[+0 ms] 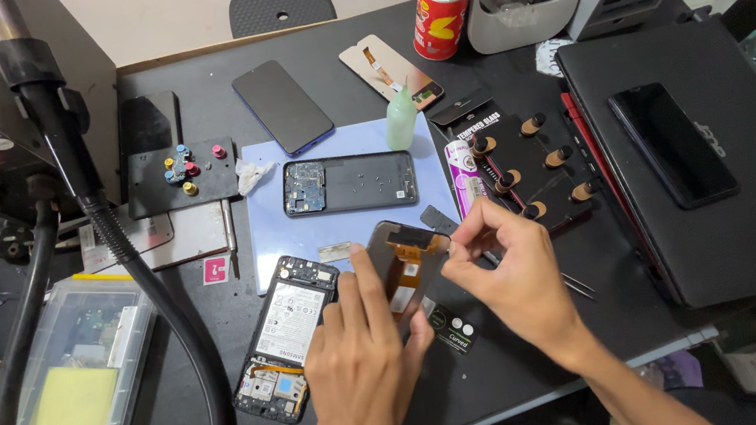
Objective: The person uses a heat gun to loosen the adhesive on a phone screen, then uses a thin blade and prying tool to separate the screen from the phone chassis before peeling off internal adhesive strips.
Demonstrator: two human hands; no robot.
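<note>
My left hand (362,359) holds a phone display panel (406,262) tilted up, its back side with an orange flex cable facing me. My right hand (512,268) pinches at the panel's upper right edge with thumb and forefinger. An opened phone with a white battery (283,335) lies just left of my left hand. Another opened phone frame (350,183) rests on the pale blue mat (280,234) beyond the panel.
A thick black hose (129,262) curves down the left side. A closed black laptop (732,198) with a phone (672,145) on it sits right. A small green bottle (401,118), a red cup (440,14), a screw tray (179,176), tweezers (577,286) and a clear box (74,394) are around.
</note>
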